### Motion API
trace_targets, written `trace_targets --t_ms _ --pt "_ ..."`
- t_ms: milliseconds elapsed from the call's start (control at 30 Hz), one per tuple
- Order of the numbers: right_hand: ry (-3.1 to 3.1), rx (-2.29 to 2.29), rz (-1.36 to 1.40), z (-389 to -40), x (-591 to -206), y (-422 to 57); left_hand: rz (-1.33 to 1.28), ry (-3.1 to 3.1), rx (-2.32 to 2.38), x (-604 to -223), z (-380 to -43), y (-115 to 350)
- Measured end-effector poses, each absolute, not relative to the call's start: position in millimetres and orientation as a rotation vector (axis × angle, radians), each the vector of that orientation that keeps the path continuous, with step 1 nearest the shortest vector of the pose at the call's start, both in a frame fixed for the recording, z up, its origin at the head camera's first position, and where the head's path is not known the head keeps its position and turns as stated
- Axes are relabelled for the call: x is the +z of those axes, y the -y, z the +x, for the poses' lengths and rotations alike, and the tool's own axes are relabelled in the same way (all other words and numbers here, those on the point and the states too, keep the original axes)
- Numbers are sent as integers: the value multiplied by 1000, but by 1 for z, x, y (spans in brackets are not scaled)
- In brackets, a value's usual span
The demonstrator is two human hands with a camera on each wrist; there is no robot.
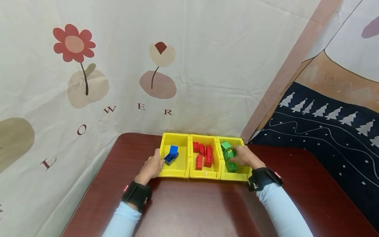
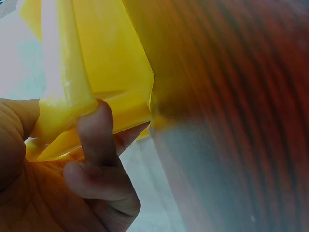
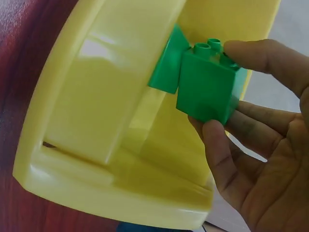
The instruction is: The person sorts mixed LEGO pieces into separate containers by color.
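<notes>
Three yellow bins stand side by side on the table. My left hand [image 1: 152, 168] grips the outer side wall of the left bin [image 1: 182, 166], its fingers curled round the edge in the left wrist view. Inside that bin lie blue bricks [image 1: 170, 158]. At the other end, my right hand [image 1: 244, 156] reaches into the right bin [image 1: 242, 171] and pinches a green toy brick [image 3: 205, 87] between thumb and fingers, its studs showing. Another green piece [image 3: 169, 63] is right beside it, and more green bricks [image 1: 226, 146] lie in the same bin. Several red bricks [image 1: 208, 160] occupy the middle bin [image 1: 204, 173].
The bins sit toward the far edge of a dark red-brown table [image 1: 189, 207]. Behind it hangs a pale cloth [image 1: 213, 82] printed with flowers and letters. A dark cloth with white trees [image 1: 319, 128] hangs on the right.
</notes>
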State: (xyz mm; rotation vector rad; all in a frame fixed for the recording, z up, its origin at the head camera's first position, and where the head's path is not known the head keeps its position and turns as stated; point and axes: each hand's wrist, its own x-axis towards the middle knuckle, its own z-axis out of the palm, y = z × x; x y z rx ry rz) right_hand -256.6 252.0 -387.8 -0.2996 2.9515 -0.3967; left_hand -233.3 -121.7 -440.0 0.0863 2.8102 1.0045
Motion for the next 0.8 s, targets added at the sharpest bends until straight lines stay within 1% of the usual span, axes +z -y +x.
trace_targets --t_ms 200,500,633,800 --pt "-2940 -426 -288 -258 -393 -248 83 -2814 1001 -440 -233 123" --pt "-2968 -424 -347 -258 -397 -247 73 -2820 1003 -441 -233 124" --pt "-2982 -428 -339 -253 -397 -248 81 -2820 996 -442 -233 123" --pt "-3107 -554 -324 -241 -386 -255 94 -2821 1006 -440 -234 122"
